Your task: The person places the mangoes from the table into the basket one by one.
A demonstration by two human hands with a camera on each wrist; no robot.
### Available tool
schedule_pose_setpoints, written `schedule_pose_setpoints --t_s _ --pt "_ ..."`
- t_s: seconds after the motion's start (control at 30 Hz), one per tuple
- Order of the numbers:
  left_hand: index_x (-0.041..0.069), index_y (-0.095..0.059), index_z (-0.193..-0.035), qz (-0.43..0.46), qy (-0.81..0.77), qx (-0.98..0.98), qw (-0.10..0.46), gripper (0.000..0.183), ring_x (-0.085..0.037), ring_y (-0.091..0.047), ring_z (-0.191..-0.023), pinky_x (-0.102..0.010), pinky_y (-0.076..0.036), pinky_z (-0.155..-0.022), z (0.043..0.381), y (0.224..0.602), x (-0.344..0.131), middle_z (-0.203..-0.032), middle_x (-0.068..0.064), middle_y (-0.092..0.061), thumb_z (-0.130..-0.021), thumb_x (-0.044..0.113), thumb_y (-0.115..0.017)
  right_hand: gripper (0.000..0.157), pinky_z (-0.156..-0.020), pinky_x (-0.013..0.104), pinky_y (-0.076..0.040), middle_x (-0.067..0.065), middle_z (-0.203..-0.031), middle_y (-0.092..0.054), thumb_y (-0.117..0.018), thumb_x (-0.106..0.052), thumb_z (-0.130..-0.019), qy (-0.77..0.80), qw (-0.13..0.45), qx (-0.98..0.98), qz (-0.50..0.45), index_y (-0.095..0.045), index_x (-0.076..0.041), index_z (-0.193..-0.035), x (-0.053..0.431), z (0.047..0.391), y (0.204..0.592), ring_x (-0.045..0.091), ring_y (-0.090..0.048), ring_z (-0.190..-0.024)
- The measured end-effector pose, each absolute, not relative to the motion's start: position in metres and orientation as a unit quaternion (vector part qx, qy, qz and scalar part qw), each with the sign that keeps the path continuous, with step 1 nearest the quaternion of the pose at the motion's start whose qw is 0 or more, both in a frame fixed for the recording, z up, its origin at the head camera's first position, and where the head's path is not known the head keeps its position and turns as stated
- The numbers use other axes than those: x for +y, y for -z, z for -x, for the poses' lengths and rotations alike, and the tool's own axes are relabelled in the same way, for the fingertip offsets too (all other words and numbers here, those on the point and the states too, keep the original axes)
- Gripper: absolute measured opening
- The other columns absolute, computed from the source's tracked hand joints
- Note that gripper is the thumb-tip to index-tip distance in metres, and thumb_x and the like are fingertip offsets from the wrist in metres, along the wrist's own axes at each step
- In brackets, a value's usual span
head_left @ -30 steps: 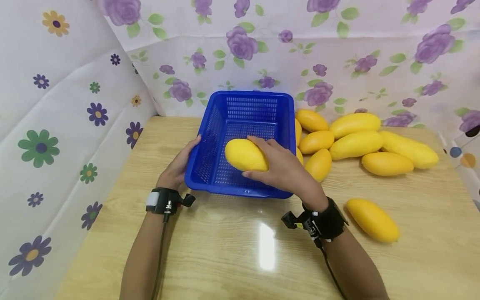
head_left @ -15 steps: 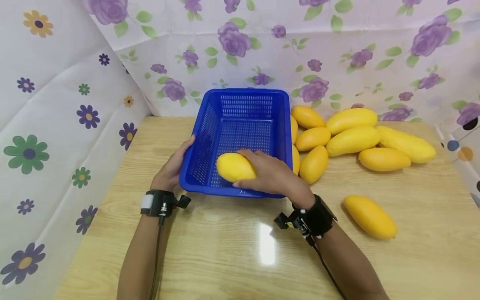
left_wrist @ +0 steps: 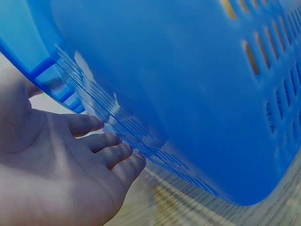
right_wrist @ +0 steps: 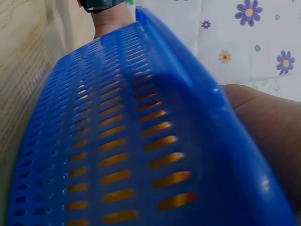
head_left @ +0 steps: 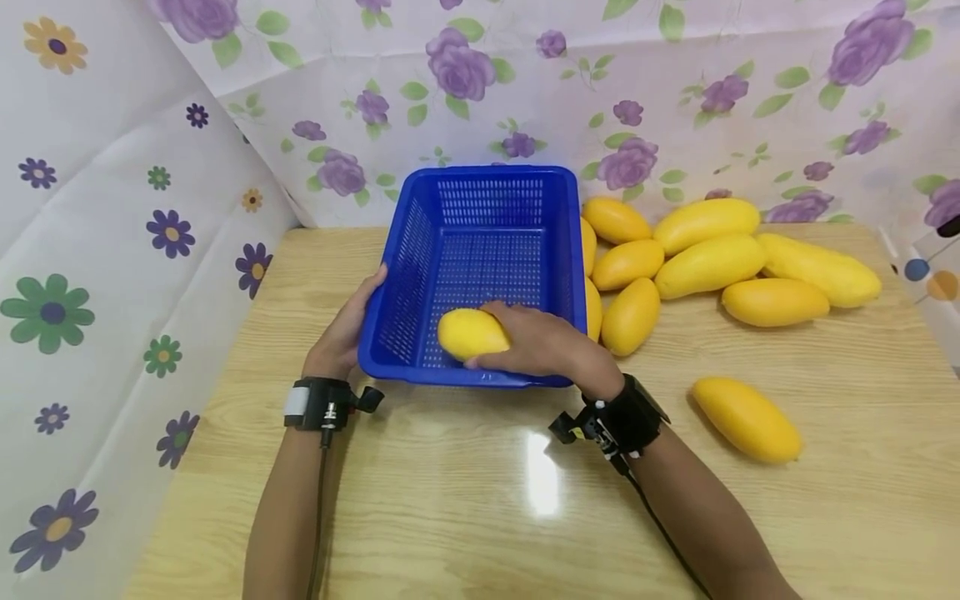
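I see the right hand inside the blue basket, fingers clamped on a mango, toward the basket's 6 o'clock. Can't tell if the mango touches the bottom. Left hand holds the basket at 9 o'clock, fingers together on the outer wall, thumb at the rim. Fruit pile on the counter at the basket's 3 o'clock, lone mango at 4.

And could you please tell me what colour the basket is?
The basket is deep blue; head view.
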State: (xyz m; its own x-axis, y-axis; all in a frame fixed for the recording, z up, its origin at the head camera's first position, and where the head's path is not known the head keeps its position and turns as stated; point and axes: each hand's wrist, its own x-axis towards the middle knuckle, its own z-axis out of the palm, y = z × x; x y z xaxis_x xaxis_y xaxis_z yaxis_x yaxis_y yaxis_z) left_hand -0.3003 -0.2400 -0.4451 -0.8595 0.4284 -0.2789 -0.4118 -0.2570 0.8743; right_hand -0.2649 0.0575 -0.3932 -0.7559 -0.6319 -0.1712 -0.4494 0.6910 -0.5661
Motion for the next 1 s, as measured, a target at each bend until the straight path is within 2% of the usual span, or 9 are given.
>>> schedule_pose_setpoints --t_s 0.23,0.53,0.8,1.0 --pt "0.018 -0.020 -0.159 -0.028 -0.795 0.545 0.266 0.074 -0.028 -0.050 -0.112 -0.042 -0.048 -0.084 0.3023 0.4477 -0.2377 -0.141 -0.021 -0.038 -0.099 0.058 -0.039 0.065 -0.084 0.037 -0.047 0.006 -0.114 -0.061 -0.059 -0.054 -0.092 0.234 0.185 0.906 0.301 -0.052 -0.007 -0.138 0.0541 0.2661 0.3971 0.021 -0.056 -0.098" --pt "0.025 -0.019 -0.159 -0.024 -0.787 0.558 0.263 0.070 -0.033 -0.044 -0.118 -0.044 -0.047 -0.086 0.3012 0.4448 -0.2374 -0.150 -0.025 -0.026 -0.100 0.059 -0.036 0.067 -0.077 0.036 -0.046 0.003 -0.106 -0.061 -0.055 -0.057 -0.093 0.226 0.195 0.911 0.285 -0.050 -0.009 -0.141 0.0528 0.2649 0.3950 0.020 -0.056 -0.091" --pt "0.021 -0.019 -0.159 -0.030 -0.789 0.554 0.265 0.073 -0.031 -0.048 -0.115 -0.043 -0.048 -0.086 0.3015 0.4453 -0.2407 -0.145 -0.024 -0.032 -0.099 0.059 -0.037 0.073 -0.091 0.041 -0.046 0.008 -0.131 -0.060 -0.051 -0.060 -0.093 0.210 0.208 0.915 0.275 -0.047 -0.010 -0.147 0.0513 0.2646 0.3920 0.023 -0.057 -0.109" --pt "0.023 -0.019 -0.159 -0.023 -0.784 0.562 0.262 0.073 -0.031 -0.046 -0.117 -0.044 -0.048 -0.087 0.3003 0.4458 -0.2407 -0.148 -0.025 -0.029 -0.098 0.060 -0.038 0.074 -0.096 0.043 -0.044 0.009 -0.136 -0.059 -0.050 -0.060 -0.094 0.214 0.209 0.913 0.277 -0.046 -0.010 -0.148 0.0540 0.2638 0.3910 0.024 -0.056 -0.116"
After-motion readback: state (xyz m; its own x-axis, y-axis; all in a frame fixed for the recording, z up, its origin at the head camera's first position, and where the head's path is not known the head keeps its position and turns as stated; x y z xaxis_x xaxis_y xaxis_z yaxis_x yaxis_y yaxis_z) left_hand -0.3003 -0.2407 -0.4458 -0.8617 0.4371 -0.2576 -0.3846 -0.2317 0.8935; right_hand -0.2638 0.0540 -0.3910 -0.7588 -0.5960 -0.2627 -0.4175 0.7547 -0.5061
